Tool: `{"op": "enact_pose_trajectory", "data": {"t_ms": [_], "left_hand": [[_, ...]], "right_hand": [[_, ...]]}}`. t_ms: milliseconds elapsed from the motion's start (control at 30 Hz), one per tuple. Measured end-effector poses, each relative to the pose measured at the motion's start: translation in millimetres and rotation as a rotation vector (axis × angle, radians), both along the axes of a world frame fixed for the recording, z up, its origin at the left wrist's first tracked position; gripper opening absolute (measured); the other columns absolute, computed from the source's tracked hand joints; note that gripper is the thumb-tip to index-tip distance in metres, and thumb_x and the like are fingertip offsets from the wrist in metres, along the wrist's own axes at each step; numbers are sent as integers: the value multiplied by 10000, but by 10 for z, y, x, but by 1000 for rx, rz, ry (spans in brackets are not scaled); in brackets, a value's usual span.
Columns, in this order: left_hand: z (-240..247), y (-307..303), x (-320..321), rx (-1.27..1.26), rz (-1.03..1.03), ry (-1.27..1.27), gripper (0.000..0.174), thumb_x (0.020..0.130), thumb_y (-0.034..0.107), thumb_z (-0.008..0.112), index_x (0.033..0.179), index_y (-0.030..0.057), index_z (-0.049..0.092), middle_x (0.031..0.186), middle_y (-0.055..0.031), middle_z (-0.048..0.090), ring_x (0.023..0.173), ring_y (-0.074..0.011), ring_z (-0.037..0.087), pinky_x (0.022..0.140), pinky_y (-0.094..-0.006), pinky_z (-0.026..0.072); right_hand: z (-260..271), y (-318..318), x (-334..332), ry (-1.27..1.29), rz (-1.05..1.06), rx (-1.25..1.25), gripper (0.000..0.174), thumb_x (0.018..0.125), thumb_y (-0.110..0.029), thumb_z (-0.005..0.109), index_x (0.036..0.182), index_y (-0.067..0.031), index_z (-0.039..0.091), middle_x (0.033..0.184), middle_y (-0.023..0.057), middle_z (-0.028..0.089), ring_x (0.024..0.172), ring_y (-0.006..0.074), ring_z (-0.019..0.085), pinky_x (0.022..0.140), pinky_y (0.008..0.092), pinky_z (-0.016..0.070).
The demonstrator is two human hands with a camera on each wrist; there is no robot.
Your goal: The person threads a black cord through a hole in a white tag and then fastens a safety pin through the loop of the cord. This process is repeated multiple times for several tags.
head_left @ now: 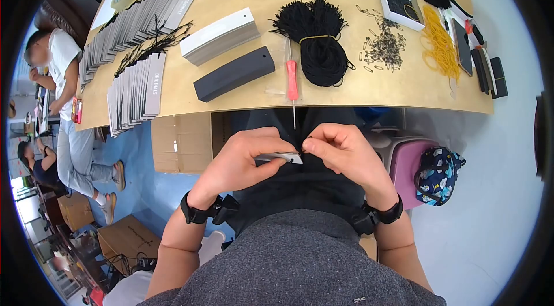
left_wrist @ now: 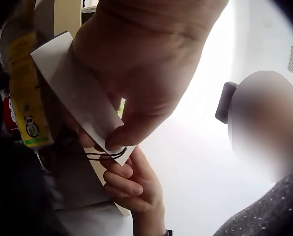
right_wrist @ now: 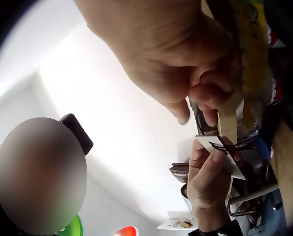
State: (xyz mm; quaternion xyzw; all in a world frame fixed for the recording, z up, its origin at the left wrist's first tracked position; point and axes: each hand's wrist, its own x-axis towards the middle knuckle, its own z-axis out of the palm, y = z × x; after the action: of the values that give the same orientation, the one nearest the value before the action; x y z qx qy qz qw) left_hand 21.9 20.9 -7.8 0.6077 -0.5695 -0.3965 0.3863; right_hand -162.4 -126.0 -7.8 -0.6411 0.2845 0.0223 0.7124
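Observation:
My left hand (head_left: 245,153) pinches a narrow pale hang tag (head_left: 295,158) between thumb and fingers, over the lap and just off the table's front edge. In the left wrist view the tag (left_wrist: 72,83) slants down, and a thin black cord (left_wrist: 94,157) runs through the hole at its lower end. My right hand (head_left: 349,153) is right beside that end, thumb and index finger pinching the cord. Its other fingers are curled. A red-handled hook tool (head_left: 292,81) lies above the hands, its metal shaft jutting past the edge.
Tag stacks, one pale (head_left: 222,35) and one dark (head_left: 234,74), lie left of a black cord bundle (head_left: 323,46). Strung tags (head_left: 138,87) fan out at left. Small pins (head_left: 384,46), a white box (head_left: 398,20) and yellow rubber bands (head_left: 440,43) are at right.

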Motion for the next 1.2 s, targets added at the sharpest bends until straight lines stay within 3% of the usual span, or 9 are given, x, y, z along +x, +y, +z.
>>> {"op": "enact_pose_trajectory", "data": {"t_ms": [100,300,433,533,567,633,900,1100,1200], "left_hand": [[-7,-6,14,-7,-19,-2,268,802,-33,669,1051,55,714,824,-69,623,732,-203,611,619,-317,471],[-77,6,69,26,-16,200,244,836,-28,666,1072,23,699,866,-61,611,797,-146,599,712,-271,474],[-95,37,121,94,19,450,223,849,-33,663,1067,1,693,896,-34,599,846,-104,574,770,-253,457],[-30,32,112,162,80,557,216,852,-39,662,1062,-1,695,924,-15,590,862,-85,555,785,-240,444],[-30,29,111,160,77,526,214,855,-39,659,1062,0,696,924,-14,589,859,-83,553,778,-238,441],[-32,27,105,159,72,495,211,858,-39,657,1061,1,697,925,-12,589,857,-82,550,770,-235,437],[-100,40,99,119,47,378,223,862,-28,668,1081,4,692,913,-5,603,854,-83,553,770,-238,446],[6,81,68,234,126,608,251,881,-30,683,1131,-16,676,989,-30,644,922,-96,602,818,-262,483],[23,135,54,233,138,601,334,870,-48,683,1200,-12,651,1059,-56,660,957,-119,621,859,-268,487]], "right_hand": [[-53,16,4,-65,-116,136,303,1000,-274,614,893,4,670,594,-60,477,476,13,385,441,203,281],[-96,-100,-91,-229,-177,1079,427,1036,-325,525,783,3,627,592,-8,488,425,42,350,405,208,268],[-7,-144,-121,-39,63,682,548,1034,-371,520,663,12,646,525,8,487,426,54,377,410,215,274],[-2,3,-69,127,119,56,314,925,-293,701,891,15,750,537,-15,518,475,101,431,478,251,325],[-47,50,-64,126,120,56,314,925,-293,701,891,15,750,537,-15,518,475,101,431,478,251,325],[-125,121,-53,-93,36,-269,221,848,-211,767,967,-25,755,582,14,506,528,103,456,502,278,351],[-139,194,13,-185,97,-273,191,844,-146,773,947,-10,687,673,-4,496,577,72,429,528,264,358],[-267,-116,-216,-449,-324,975,104,945,-167,601,923,-67,583,657,-63,437,437,31,323,431,210,263],[-290,-275,-313,-557,-363,1178,132,974,-215,555,942,-90,584,693,-60,449,423,32,307,427,210,263]]}}
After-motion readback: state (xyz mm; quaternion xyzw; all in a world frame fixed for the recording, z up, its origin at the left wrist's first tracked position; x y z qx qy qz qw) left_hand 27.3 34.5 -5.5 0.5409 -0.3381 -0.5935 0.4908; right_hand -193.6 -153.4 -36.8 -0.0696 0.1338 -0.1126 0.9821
